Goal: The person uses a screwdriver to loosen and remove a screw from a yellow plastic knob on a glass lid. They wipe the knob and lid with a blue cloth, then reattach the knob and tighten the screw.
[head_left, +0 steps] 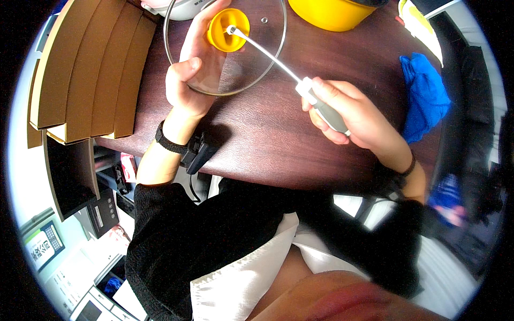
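Observation:
A round clear glass lid with a metal rim is held up over the table by my left hand, its fingers behind the glass and the thumb on the near side. At the middle of the lid is a yellow knob, its hollow side facing me. My right hand is closed around the grey and white handle of a screwdriver. The long metal shaft reaches up and left, and its tip is at the knob's centre. I cannot tell how deep the tip sits.
A small metal ring appears beyond the shaft. At the far side stands a yellow pot. A crumpled blue cloth lies at the right edge of the dark wood table. Cardboard boxes stand in a row on the left.

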### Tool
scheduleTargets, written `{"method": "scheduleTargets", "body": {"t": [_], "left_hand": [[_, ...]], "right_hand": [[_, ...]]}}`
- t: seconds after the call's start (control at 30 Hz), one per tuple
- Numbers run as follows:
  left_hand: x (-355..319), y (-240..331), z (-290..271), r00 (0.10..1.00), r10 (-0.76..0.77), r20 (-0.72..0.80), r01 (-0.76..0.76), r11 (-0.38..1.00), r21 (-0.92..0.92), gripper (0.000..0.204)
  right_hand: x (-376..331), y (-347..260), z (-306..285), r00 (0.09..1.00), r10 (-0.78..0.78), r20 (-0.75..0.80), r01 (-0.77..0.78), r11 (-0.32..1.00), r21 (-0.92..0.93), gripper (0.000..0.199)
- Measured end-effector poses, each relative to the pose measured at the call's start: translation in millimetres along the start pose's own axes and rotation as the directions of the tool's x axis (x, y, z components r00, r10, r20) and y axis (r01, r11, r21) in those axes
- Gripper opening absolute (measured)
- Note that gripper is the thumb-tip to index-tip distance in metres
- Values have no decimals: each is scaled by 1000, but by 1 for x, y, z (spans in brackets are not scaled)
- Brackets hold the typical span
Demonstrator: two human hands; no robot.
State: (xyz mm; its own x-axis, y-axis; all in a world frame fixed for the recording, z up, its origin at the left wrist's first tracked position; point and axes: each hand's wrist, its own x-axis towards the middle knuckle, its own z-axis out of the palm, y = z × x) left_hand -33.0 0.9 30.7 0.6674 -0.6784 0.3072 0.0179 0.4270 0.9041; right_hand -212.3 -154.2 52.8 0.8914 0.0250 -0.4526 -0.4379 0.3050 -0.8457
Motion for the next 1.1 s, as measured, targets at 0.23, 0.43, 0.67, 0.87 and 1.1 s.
{"method": "scheduleTargets", "body": {"t": [0.23,0.43,0.67,0.87,1.1], "left_hand": [[1,-5,-7,998,32,57,-26,995,-94,90],[0,-8,-16,991,12,135,9,989,-151,90],[-4,-7,-2,989,117,86,-135,960,247,99],[-4,-9,-9,988,87,127,-122,947,298,103],[-4,-14,-11,990,65,125,-98,957,272,104]], "right_hand": [[-2,-1,0,1000,4,7,-5,1000,16,41],[-2,-1,1,1000,5,-19,-5,1000,-20,41],[-2,1,1,997,-44,-63,28,972,-231,43],[2,-1,0,995,-61,-83,29,939,-343,40],[6,11,-2,836,-533,-128,117,402,-908,31]]}}
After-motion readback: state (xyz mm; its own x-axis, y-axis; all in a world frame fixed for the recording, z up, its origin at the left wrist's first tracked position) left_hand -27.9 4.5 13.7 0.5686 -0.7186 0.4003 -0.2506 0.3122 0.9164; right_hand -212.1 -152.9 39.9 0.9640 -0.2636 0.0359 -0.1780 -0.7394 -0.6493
